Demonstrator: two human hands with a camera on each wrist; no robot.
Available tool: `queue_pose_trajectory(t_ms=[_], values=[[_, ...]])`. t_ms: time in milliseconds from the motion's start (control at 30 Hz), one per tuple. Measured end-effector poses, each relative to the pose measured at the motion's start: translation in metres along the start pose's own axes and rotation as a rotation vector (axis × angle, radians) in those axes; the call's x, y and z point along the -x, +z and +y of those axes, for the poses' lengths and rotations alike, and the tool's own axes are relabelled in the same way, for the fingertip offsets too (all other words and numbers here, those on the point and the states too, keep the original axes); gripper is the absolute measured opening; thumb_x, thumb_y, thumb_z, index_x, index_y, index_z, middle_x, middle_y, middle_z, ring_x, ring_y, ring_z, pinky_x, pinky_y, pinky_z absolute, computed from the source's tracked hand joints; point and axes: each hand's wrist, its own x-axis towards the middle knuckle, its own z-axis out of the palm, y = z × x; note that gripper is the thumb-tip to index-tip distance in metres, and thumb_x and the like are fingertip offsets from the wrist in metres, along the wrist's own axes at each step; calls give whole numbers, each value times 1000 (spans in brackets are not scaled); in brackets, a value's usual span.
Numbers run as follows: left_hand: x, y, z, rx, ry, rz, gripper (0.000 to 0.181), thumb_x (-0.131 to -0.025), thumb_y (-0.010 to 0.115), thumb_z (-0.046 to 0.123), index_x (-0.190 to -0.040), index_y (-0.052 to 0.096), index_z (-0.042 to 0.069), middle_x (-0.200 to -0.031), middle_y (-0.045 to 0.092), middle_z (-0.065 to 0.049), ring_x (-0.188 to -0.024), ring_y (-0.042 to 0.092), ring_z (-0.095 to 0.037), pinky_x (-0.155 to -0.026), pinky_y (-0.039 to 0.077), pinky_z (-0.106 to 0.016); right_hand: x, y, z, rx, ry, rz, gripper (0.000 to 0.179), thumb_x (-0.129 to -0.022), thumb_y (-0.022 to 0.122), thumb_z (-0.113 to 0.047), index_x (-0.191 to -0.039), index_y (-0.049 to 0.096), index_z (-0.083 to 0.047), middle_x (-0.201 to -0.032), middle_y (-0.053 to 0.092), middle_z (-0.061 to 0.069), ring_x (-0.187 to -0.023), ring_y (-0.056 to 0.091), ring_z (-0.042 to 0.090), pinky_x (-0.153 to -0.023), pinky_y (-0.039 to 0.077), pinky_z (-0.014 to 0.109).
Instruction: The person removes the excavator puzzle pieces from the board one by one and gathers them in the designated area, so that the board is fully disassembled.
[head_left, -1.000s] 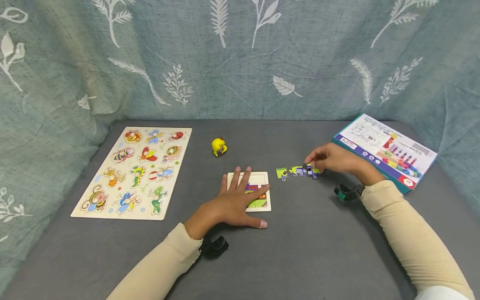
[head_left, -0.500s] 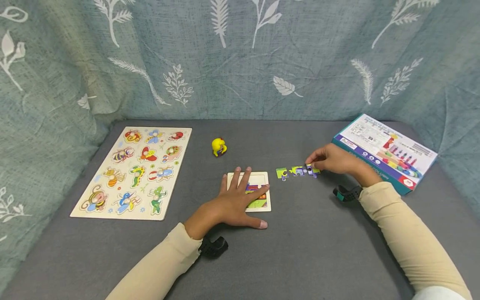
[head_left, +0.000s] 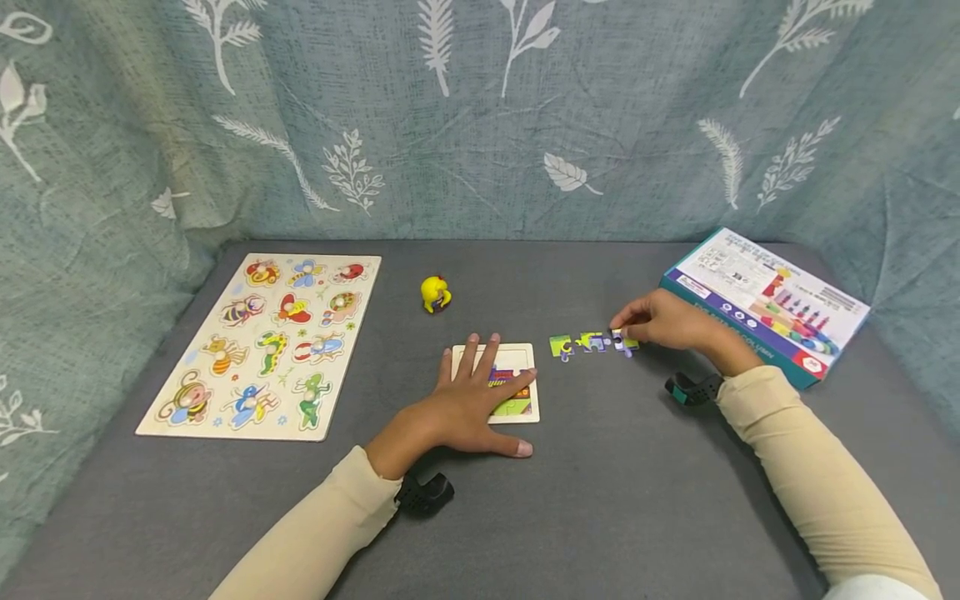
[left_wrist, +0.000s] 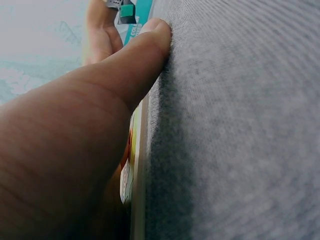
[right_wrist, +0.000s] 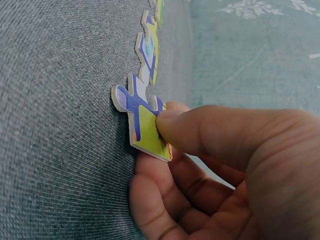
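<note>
My left hand lies with spread fingers over a small framed jigsaw puzzle, its thumb on the grey cloth just below the frame. Part of the picture, in red, purple and green, shows between the fingers. At the right, my right hand pinches a purple and green puzzle piece between thumb and fingers. In the right wrist view that piece is tilted, its lower edge close to the cloth. Two more pieces lie in a row to its left, a middle piece and a green-cornered piece.
A large wooden peg board with insect figures lies at the left. Behind the small puzzle sits a yellow toy. A toy box stands at the right, behind the right wrist. A patterned curtain hangs at the back.
The puzzle piece in my right hand has tilted slightly. My left hand keeps its place on the framed puzzle. The whole head view has shifted a little.
</note>
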Motion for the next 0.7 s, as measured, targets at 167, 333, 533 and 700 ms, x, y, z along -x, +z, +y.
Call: queue_pose_trajectory(t_ms=[167,333,533,700], values=[[1,0,0,-8,11,11,97,-76,60,77,-155,15,41,-160,-19,-12,-142,-24,-36,-107,-14,-61,0,1,0,-9,-20,9,20,-91,61,3,-109,68,9,-96,69,12,-75,54,11,-63,46,25],[1,0,0,-1,17,11,97,-77,60,76,-156,16,40,-160,-19,-12,-142,-24,-36,-107,-15,-61,-1,2,2,2,-31,27,20,-90,62,5,-108,68,10,-91,67,8,-74,53,12,-62,44,24],[2,0,-1,-1,15,15,97,-77,60,76,-155,16,40,-160,-19,-12,-142,-24,-36,-107,-14,-61,-1,3,-1,31,-39,44,19,-91,61,2,-107,70,7,-96,69,11,-75,53,13,-64,44,26],[2,0,-1,-7,15,15,97,-77,60,76,-155,16,40,-160,-19,-13,-142,-24,-37,-107,-13,-61,-1,2,-5,51,-31,48,19,-93,60,0,-109,70,5,-100,70,13,-79,56,13,-67,46,28]])
